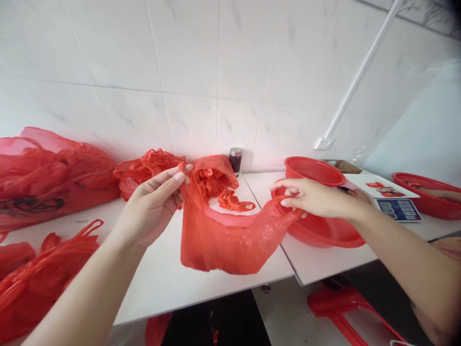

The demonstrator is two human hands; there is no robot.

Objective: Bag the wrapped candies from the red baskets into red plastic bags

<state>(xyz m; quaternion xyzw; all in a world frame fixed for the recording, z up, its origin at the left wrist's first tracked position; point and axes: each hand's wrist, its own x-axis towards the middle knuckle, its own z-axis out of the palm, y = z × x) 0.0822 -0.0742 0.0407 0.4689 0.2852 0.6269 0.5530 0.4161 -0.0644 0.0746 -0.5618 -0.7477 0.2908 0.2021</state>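
A red plastic bag (230, 245) hangs stretched between my two hands above the white table, its body sagging in the middle. My left hand (158, 199) pinches one upper corner between thumb and fingers. At the opposite corner my right hand (300, 197) is closed on the bag. Behind the bag lie a fuller red bag (223, 168) with crumpled red plastic inside and a small knotted red bag (234, 201). Another heap of red bags (151, 161) is beyond my left hand.
A large stuffed red bag (54, 173) and more red bags (50, 274) fill the left side. A dark cup (236, 161) stands by the wall. To the right are red baskets (315, 168), a scale (398, 210), a co-worker's hand and a red stool (338, 302) below.
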